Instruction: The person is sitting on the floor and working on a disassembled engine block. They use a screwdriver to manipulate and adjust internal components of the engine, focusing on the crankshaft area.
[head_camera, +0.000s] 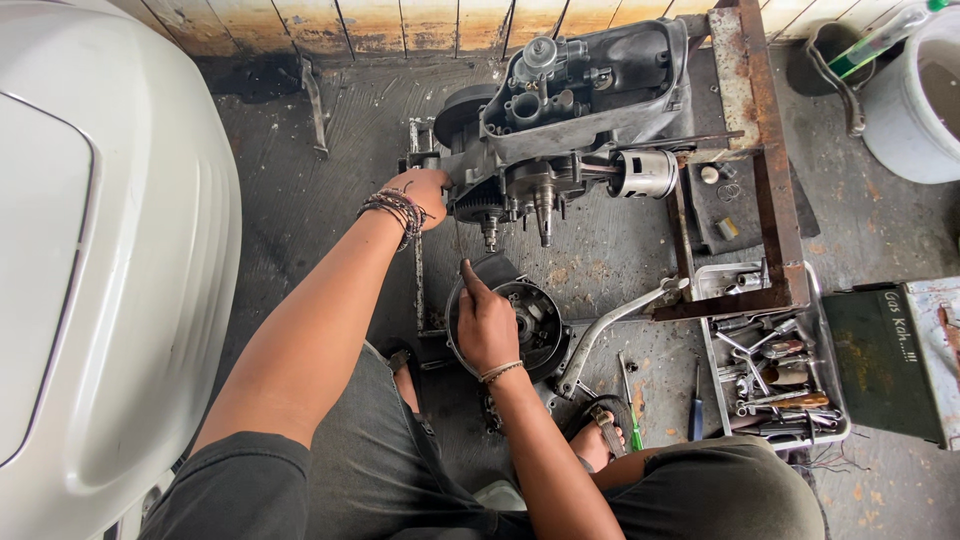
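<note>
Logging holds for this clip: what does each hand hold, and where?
Left hand grips the grey metal engine block at its left end. Right hand's hold cannot be told.

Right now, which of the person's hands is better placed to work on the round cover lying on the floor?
The right hand, probably. It already rests on the round cover just below the engine, fingers at its rim. The left hand is higher up, pressed against the side of the engine block, apart from the cover.
</note>
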